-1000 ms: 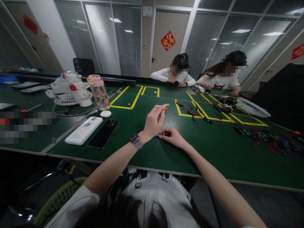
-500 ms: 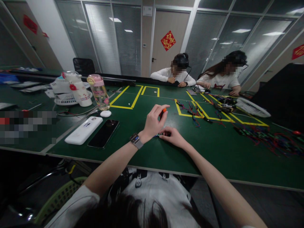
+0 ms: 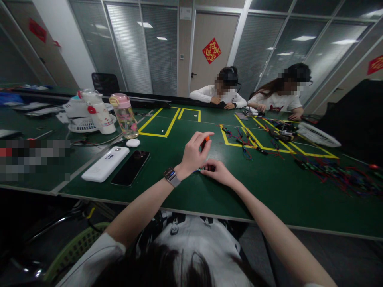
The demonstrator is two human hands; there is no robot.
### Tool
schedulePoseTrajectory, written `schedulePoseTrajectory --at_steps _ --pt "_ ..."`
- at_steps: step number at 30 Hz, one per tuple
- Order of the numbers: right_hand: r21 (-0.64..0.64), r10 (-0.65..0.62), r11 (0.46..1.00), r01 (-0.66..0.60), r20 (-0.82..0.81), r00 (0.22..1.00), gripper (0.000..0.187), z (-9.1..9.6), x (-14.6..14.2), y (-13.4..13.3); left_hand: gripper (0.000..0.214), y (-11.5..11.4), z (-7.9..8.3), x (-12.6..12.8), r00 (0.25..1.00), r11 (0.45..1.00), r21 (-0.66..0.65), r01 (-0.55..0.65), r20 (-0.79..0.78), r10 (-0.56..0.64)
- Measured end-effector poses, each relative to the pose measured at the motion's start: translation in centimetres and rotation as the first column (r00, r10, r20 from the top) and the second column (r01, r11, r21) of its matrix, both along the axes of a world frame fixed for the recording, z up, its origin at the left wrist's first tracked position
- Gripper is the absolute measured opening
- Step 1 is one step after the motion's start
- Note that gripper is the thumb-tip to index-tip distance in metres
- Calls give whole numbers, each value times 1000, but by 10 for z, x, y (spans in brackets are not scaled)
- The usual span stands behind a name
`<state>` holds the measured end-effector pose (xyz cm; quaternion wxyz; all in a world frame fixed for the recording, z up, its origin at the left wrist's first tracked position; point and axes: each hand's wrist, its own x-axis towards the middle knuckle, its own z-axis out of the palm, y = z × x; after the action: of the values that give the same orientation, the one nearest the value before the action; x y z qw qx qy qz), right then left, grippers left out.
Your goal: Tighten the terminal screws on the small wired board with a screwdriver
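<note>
In the middle of the green table, my left hand [image 3: 194,153] is closed around an upright tool handle with an orange top [image 3: 207,138] and a dark body. Its lower end is hidden behind the fingers, so its exact kind does not show. Just below and to the right, my right hand [image 3: 220,172] rests low on the tabletop, fingertips pinched on a small wired circuit board [image 3: 200,170]. Only a sliver of greenish board and blue wire shows between the two hands. The hands are close together, the left one higher.
A white power bank [image 3: 105,164] and a black phone [image 3: 131,168] lie to the left, near a pink-lidded bottle [image 3: 125,115]. Wired boards [image 3: 338,173] are heaped at right; more lie within yellow tape [image 3: 239,145]. Two people [image 3: 229,89] sit across the table.
</note>
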<state>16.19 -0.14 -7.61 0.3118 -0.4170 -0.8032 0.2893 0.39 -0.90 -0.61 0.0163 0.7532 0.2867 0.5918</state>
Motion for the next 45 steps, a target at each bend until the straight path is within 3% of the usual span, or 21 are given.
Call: schedulePoseTrajectory --at_steps 45 --pt "1 -4 1000 4 4 1000 17 0 0 0 21 0 -1 0 1000 1000 -17 -8 -25 7"
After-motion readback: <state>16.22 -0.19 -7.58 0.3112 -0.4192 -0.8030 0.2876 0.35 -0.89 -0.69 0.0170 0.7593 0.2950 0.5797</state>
